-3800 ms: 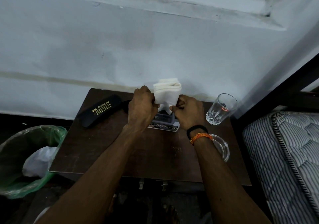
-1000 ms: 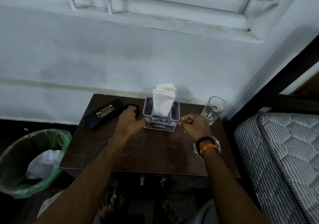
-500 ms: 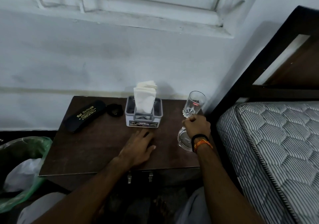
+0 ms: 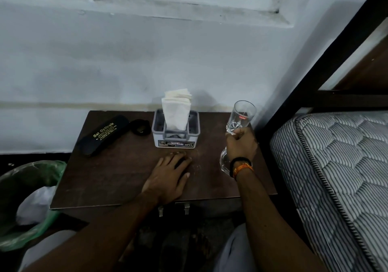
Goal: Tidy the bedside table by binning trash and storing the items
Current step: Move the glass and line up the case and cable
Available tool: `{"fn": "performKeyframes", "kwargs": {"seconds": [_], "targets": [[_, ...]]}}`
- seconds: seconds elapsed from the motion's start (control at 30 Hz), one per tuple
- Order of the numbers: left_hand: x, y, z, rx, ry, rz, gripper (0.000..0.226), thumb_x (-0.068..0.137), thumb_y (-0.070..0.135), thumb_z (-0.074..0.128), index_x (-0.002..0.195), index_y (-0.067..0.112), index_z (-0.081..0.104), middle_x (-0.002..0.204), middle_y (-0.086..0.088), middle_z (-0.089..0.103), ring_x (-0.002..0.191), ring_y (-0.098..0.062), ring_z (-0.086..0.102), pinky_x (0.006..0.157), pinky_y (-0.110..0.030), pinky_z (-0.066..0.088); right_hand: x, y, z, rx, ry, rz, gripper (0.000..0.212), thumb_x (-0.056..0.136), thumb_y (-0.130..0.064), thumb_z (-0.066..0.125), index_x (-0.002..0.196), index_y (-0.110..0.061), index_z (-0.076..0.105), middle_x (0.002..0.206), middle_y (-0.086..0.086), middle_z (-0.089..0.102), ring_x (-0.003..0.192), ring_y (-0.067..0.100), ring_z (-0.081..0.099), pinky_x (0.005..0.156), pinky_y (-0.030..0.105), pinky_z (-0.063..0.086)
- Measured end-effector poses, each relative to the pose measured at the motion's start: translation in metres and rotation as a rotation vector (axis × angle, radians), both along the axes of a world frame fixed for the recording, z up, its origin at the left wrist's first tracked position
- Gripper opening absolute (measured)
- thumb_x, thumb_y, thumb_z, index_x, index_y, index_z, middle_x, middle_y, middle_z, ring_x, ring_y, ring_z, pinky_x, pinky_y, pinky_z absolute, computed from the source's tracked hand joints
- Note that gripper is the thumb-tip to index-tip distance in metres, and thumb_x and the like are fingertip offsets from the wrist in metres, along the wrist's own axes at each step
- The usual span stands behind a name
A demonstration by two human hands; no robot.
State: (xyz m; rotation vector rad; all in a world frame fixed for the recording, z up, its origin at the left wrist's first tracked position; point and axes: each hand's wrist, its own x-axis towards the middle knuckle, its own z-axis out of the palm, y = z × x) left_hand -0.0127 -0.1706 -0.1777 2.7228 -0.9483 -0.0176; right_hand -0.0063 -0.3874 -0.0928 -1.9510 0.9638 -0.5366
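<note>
Head view: right hand (image 4: 241, 145) around glass (image 4: 241, 116) base.

We're in a bedroom at home: a quilted striped mattress (image 4: 336, 166) in a dark bed frame (image 4: 327, 62) sits just beside a small wooden bedside surface (image 4: 117, 166) against a painted wall (image 4: 147, 62), with a green-lined bin (image 4: 25, 198) alongside.

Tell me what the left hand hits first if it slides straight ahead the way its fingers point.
Probably the napkin holder. The left hand lies flat on the bedside table, fingers aimed up and slightly right toward the holder's front face, with only bare tabletop between them.
</note>
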Motion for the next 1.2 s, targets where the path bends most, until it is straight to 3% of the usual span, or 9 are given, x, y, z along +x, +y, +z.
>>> {"fn": "performKeyframes", "kwargs": {"seconds": [0.13,0.2,0.33,0.47,0.67,0.77,0.83,1.03,1.2], "targets": [[0.000,0.001,-0.001,0.012,-0.009,0.020,0.053,0.097,0.051,0.036,0.143,0.028,0.046,0.149,0.000,0.045,0.131,-0.027,0.046,0.107,-0.046,0.039,0.012,-0.001,-0.006,-0.009,-0.044,-0.030,0.034,0.077,-0.022,0.073,0.107,-0.012,0.060,0.106,0.005,0.070,0.106,0.026,0.064,0.086,0.024,0.043],[0.000,0.002,-0.002,0.018,0.000,0.025,0.053,0.096,0.053,0.035,0.143,0.029,0.045,0.150,0.001,0.044,0.132,-0.027,0.044,0.108,-0.047,0.038,0.017,-0.003,-0.010,-0.044,-0.037,-0.060,0.055,0.074,-0.027,0.079,0.119,-0.007,0.056,0.122,0.012,0.063,0.117,0.030,0.058,0.097,0.037,0.048],[-0.001,0.002,-0.004,0.024,0.019,0.023,0.054,0.097,0.054,0.032,0.145,0.031,0.042,0.152,0.003,0.040,0.135,-0.026,0.040,0.110,-0.047,0.036,0.022,-0.012,-0.016,-0.045,-0.021,-0.115,0.105,0.064,-0.046,0.088,0.145,-0.003,0.036,0.144,0.019,0.042,0.134,0.037,0.041,0.108,0.045,0.039],[0.000,-0.001,-0.004,0.009,0.024,0.014,0.053,0.097,0.054,0.031,0.145,0.031,0.040,0.153,0.004,0.038,0.136,-0.024,0.038,0.110,-0.047,0.035,0.037,-0.027,-0.017,-0.036,-0.086,-0.085,0.129,0.057,-0.056,0.089,0.154,-0.006,0.020,0.157,0.019,0.029,0.146,0.034,0.027,0.117,0.043,0.027],[0.000,-0.005,-0.005,0.026,0.011,0.018,0.053,0.097,0.054,0.033,0.144,0.031,0.040,0.152,0.003,0.039,0.134,-0.026,0.040,0.108,-0.046,0.036,0.061,-0.044,-0.020,-0.049,-0.143,-0.016,0.114,0.060,-0.045,0.091,0.149,-0.008,0.032,0.150,0.011,0.045,0.138,0.027,0.044,0.114,0.038,0.039],[0.000,-0.001,-0.006,0.033,0.005,0.016,0.052,0.097,0.054,0.033,0.144,0.031,0.040,0.151,0.002,0.040,0.133,-0.026,0.041,0.108,-0.046,0.036,0.064,-0.045,-0.024,-0.024,-0.131,-0.027,0.097,0.062,-0.038,0.090,0.142,-0.012,0.041,0.136,0.006,0.060,0.123,0.023,0.058,0.099,0.025,0.046],[0.003,0.000,-0.006,0.036,0.000,0.019,0.052,0.097,0.054,0.032,0.144,0.031,0.040,0.151,0.002,0.040,0.132,-0.026,0.041,0.108,-0.045,0.036,0.067,-0.045,-0.023,-0.003,-0.108,-0.027,0.089,0.063,-0.038,0.089,0.138,-0.015,0.045,0.127,0.002,0.065,0.115,0.021,0.063,0.088,0.019,0.041],[0.011,0.006,-0.005,0.053,-0.014,0.020,0.055,0.097,0.055,0.031,0.145,0.030,0.040,0.152,0.000,0.039,0.133,-0.027,0.040,0.108,-0.047,0.036,0.056,-0.035,-0.010,-0.062,-0.113,-0.056,0.089,0.060,-0.047,0.085,0.135,-0.018,0.048,0.124,-0.002,0.069,0.110,0.020,0.067,0.097,0.038,0.054],[0.010,0.012,-0.007,0.053,-0.017,0.043,0.055,0.097,0.053,0.034,0.146,0.028,0.042,0.152,-0.001,0.040,0.132,-0.028,0.042,0.108,-0.048,0.037,0.031,-0.014,0.009,-0.090,-0.202,-0.014,0.089,0.054,-0.052,0.084,0.130,-0.021,0.052,0.120,-0.004,0.070,0.106,0.014,0.068,0.094,0.031,0.054]]}}
